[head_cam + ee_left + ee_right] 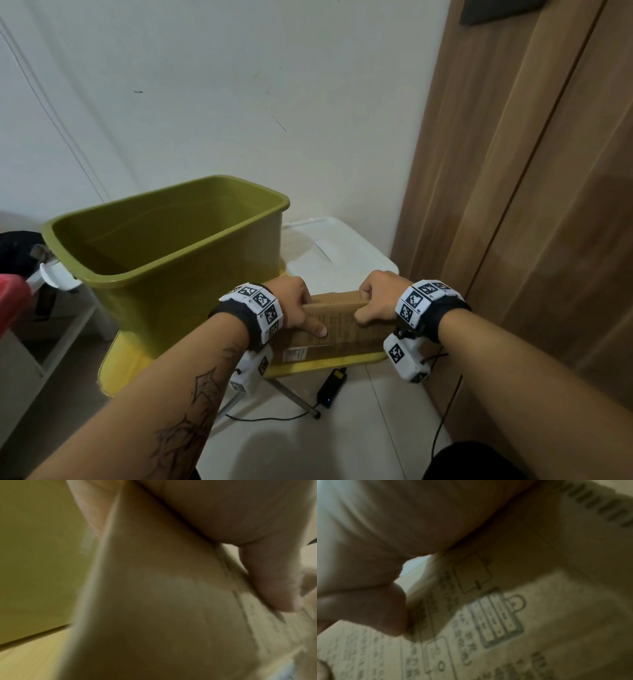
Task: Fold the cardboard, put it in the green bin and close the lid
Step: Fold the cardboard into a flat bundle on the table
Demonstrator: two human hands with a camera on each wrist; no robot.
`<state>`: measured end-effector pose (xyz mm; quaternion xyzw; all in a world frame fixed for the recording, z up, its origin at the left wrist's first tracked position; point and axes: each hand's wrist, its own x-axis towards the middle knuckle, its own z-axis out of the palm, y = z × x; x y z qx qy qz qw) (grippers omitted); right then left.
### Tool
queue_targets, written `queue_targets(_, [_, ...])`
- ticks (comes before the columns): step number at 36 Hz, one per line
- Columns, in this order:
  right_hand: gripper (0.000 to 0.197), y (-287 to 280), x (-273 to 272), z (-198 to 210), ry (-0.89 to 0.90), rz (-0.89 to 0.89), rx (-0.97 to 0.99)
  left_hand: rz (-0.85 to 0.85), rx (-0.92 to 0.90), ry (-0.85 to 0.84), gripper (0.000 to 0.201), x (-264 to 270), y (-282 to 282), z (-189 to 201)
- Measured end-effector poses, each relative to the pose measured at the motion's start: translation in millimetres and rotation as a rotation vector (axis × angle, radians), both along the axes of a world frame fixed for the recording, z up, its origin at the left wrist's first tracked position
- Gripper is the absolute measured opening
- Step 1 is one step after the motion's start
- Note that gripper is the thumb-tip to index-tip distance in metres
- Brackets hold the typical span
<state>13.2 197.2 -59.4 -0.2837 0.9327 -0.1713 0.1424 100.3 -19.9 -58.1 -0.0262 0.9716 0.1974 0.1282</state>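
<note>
The brown printed cardboard [346,329] stands on edge at the front right of the yellow table, partly folded along its top. My left hand [306,313] grips its top left edge, thumb pressed flat on the printed face. My right hand [368,305] grips the top right edge with curled fingers. The open green bin [191,284] stands just left of the cardboard, with nothing visible inside. A white lid [339,246] lies behind the cardboard. Up close, the left wrist view shows cardboard [154,601] and bin wall [34,547]; the right wrist view shows printed cardboard [522,615].
The yellow table [318,365] ends just in front of the cardboard. A wooden door [531,205] rises close on the right. A black power adapter [332,387] and cables lie on the floor below. A white shelf and a red object [10,301] sit at the left.
</note>
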Motion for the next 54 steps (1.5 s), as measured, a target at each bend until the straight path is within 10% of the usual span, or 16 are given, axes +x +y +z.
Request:
queue_targets(7, [0.07, -6, -7, 0, -0.006, 0.022, 0.017, -0.024, -0.009, 0.001, 0.045, -6, -4, 1])
queue_targets(37, [0.073, -32, -38, -25, 0.133, -0.04, 0.203, -0.098, -0.369, 0.061, 0.083, -27, -23, -32])
queue_targets(54, [0.131, -46, -33, -61, -0.025, -0.409, 0.21, -0.01, -0.292, -0.101, 0.08, -38, -22, -67])
